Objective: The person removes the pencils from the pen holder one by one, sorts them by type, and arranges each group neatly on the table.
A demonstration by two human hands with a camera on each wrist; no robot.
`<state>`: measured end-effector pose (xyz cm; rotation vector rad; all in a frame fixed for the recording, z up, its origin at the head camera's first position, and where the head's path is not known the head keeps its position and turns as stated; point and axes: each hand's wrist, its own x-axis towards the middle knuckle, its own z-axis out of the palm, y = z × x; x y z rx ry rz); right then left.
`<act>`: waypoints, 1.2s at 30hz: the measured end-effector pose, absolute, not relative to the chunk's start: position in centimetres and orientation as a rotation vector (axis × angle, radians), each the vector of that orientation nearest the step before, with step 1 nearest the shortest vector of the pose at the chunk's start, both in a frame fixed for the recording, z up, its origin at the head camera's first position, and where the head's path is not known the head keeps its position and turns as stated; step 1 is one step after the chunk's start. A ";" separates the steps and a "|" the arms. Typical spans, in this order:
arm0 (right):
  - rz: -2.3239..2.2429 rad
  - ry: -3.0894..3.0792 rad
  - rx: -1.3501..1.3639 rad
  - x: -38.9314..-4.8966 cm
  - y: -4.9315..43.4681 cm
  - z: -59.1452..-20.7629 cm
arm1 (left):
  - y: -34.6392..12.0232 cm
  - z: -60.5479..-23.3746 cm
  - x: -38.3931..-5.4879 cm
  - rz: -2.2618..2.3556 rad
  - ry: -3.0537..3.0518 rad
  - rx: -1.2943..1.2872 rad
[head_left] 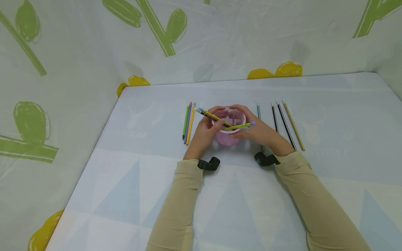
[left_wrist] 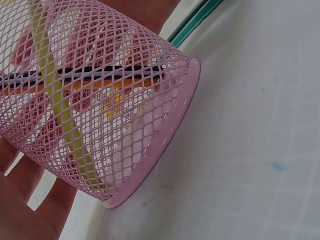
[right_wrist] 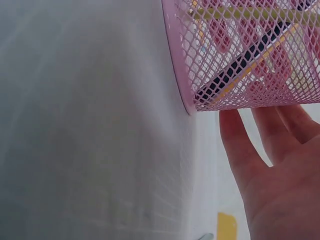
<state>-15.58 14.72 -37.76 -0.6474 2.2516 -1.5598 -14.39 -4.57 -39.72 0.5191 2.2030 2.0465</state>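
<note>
A pink mesh pencil cup [head_left: 226, 140] stands at the middle of the table between both hands. My left hand [head_left: 205, 131] holds its left side, thumb near the front rim. My right hand [head_left: 259, 130] curves around the right side, fingers behind and thumb in front. Inside lean a lime green pencil [head_left: 240, 126], pointing right, plus a yellow pencil [head_left: 216, 118] and a black pencil [left_wrist: 112, 72], both slanting left. Through the mesh in the right wrist view, the dark pencil [right_wrist: 240, 65] reaches down to the base rim [right_wrist: 176, 60].
Left of the cup lie a green pencil [head_left: 186, 120], a purple pencil [head_left: 188, 122] and a yellow-orange pencil [head_left: 191, 126]. On the right are a teal pencil [head_left: 259, 111], two black pencils [head_left: 285, 124] and a gold pencil [head_left: 293, 125]. Patterned cloth [head_left: 220, 42] hangs behind the table.
</note>
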 end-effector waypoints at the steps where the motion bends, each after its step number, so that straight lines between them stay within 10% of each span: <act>1: -1.569 2.246 -0.647 -15.7 14.7 -37.9 | -4.6 -39.7 -14.4 2.053 2.203 0.526; 20: -1.571 2.244 -0.612 -15.6 14.6 -37.7 | -4.4 -42.6 -15.8 2.119 2.553 0.440; 36: -1.513 2.316 -0.630 -17.0 15.2 -40.2 | -5.1 -37.9 -14.0 2.269 2.470 0.573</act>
